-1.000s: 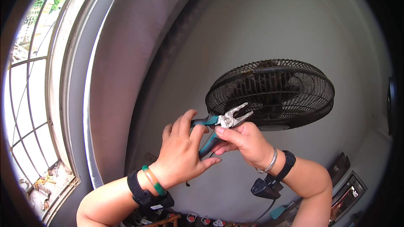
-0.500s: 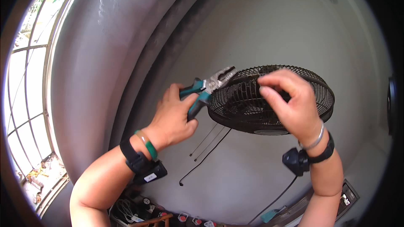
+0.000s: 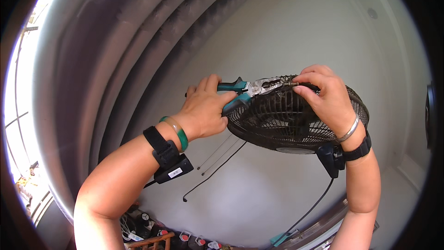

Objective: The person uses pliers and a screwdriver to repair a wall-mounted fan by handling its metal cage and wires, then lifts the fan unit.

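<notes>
My left hand [image 3: 201, 109] is closed round pliers [image 3: 236, 99] with teal and black handles. Their worn metal jaws reach to the upper rim of a black mesh fan cage [image 3: 277, 134], beside a small metal piece [image 3: 292, 84]. My right hand [image 3: 326, 97] pinches at that piece with thumb and index finger, over the cage's top right part. Thin cords [image 3: 212, 171] hang beneath the fan. Whether the jaws grip the piece is too small to tell.
A barred window [image 3: 21, 111] lines the far left, next to a grey curtain-like band [image 3: 88, 65]. A pale wall [image 3: 273, 28] lies behind the fan. Along the bottom are assorted items with red parts [image 3: 185, 236], wooden bars [image 3: 152, 240] and a coiled white cable [image 3: 127, 229].
My right hand has left the pliers and risen to pinch at the cage's upper rim. My left hand has carried the pliers up to that same spot.
</notes>
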The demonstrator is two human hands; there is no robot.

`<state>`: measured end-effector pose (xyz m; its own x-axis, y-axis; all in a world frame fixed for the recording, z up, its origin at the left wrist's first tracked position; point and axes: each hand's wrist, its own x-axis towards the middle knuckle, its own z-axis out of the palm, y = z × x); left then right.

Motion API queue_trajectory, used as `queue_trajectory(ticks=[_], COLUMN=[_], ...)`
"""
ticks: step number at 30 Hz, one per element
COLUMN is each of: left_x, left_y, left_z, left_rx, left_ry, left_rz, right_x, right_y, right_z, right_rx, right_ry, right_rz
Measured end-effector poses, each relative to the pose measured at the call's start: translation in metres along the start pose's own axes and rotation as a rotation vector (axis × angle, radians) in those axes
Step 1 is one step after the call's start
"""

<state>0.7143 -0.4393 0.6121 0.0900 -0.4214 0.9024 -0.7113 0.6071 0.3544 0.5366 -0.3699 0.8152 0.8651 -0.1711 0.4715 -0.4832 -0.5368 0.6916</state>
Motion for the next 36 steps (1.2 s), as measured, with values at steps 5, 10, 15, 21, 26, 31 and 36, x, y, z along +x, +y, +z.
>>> queue_trajectory(ticks=[5,10,15,21,26,31,36], left_x=[0.004,0.006,0.006,0.014,0.019,0.020,0.022], left_y=[-0.010,-0.013,-0.017,-0.015,-0.011,-0.013,-0.023], left_z=[0.002,-0.004,-0.003,0.001,0.000,0.003,0.004], left_rx=[0.054,0.125,0.069,0.050,0.052,0.039,-0.068], left_ry=[0.101,0.164,0.189,0.205,0.215,0.247,0.392], left_rz=[0.060,0.115,0.171,0.209,0.229,0.260,0.335], right_x=[0.001,0.002,0.001,0.000,0.001,0.001,0.002], right_y=[-0.003,-0.005,-0.006,-0.004,-0.004,-0.004,-0.003], right_z=[-0.001,-0.001,-0.001,0.001,0.001,0.000,0.000], right_rx=[-0.064,-0.037,-0.037,-0.028,-0.022,-0.053,-0.069], right_ry=[-0.016,-0.021,-0.007,0.013,0.029,0.029,0.045], right_rz=[-0.019,-0.028,-0.038,-0.062,-0.048,-0.058,-0.086])
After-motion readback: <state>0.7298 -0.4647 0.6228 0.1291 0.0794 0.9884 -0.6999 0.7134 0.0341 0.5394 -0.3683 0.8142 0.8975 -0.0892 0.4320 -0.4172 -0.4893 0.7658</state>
